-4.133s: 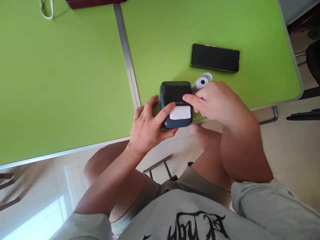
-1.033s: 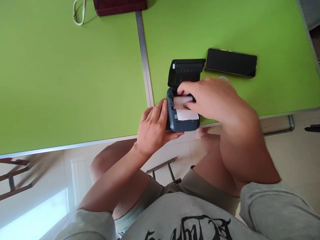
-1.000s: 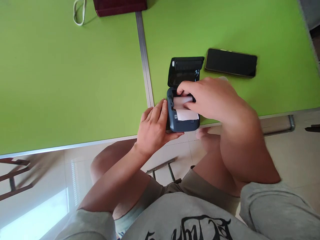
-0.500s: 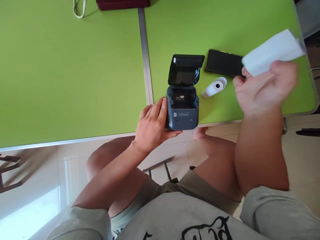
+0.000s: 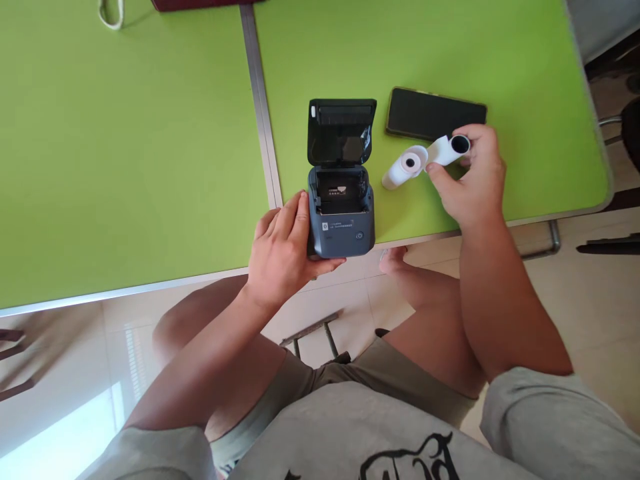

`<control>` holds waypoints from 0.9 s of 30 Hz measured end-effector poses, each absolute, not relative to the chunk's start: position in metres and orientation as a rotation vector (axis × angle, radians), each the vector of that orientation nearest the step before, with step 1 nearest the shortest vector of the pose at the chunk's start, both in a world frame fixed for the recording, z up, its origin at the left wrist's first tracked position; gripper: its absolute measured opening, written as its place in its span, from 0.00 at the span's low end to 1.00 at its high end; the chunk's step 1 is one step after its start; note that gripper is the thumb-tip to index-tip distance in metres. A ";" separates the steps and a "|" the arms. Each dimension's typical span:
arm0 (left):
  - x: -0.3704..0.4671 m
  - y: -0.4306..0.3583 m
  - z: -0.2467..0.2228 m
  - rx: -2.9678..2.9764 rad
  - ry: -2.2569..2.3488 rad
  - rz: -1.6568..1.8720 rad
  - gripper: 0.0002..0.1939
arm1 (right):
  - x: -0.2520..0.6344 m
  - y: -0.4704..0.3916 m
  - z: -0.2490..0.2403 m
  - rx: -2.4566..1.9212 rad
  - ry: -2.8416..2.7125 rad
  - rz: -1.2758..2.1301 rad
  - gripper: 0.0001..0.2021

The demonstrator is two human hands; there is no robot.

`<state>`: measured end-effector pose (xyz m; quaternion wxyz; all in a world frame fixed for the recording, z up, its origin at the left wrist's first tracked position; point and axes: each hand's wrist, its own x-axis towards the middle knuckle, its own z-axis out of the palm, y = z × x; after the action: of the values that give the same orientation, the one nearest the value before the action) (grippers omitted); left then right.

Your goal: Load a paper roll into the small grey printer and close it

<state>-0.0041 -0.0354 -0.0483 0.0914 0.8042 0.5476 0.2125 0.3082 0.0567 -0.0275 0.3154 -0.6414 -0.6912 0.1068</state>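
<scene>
A dark blue label printer (image 5: 342,230) sits at the table's front edge with its black lid (image 5: 342,133) tipped up and back. Its roll compartment shows no roll inside. My left hand (image 5: 283,257) grips the printer along its left side, thumb under the front. In my right hand (image 5: 477,180) is a white paper roll (image 5: 445,152), its dark hollow core facing up, pinched between thumb and fingers. Just left of it, a second white paper roll (image 5: 399,171) with a small dark core lies on the table; the two look close to touching.
A black phone (image 5: 435,113) lies behind the rolls on the green table (image 5: 150,153). A metal seam (image 5: 261,107) runs across the tabletop left of the printer. At the far edge are a dark red object (image 5: 195,3) and a white cord loop (image 5: 113,17).
My right hand has come left and turned, bringing its white paper roll from the right side of the table to beside the other roll. My left hand stays on the printer; the view has shifted slightly.
</scene>
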 end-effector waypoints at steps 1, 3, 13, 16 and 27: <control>-0.004 -0.035 -0.048 2.383 1.631 0.621 0.60 | 0.306 0.054 -0.026 -1.669 -1.815 0.206 0.20; -0.004 -0.035 -0.048 2.380 1.645 0.612 0.60 | 0.299 0.045 -0.021 -1.627 -1.763 -0.001 0.19; -0.004 -0.035 -0.048 2.434 1.699 0.604 0.61 | 0.240 0.022 -0.012 -1.753 -1.906 0.238 0.19; -0.004 -0.035 -0.049 2.423 1.689 0.605 0.61 | 0.239 0.031 -0.016 -1.820 -1.888 0.250 0.19; -0.005 -0.035 -0.048 2.428 1.649 0.635 0.59 | 0.246 0.037 -0.033 -1.576 -2.123 0.321 0.15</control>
<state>-0.0048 -0.0353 -0.0481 0.0692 0.8066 0.5478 0.2110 0.2460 0.0371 -0.0328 0.2367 -0.5749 -0.7745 0.1170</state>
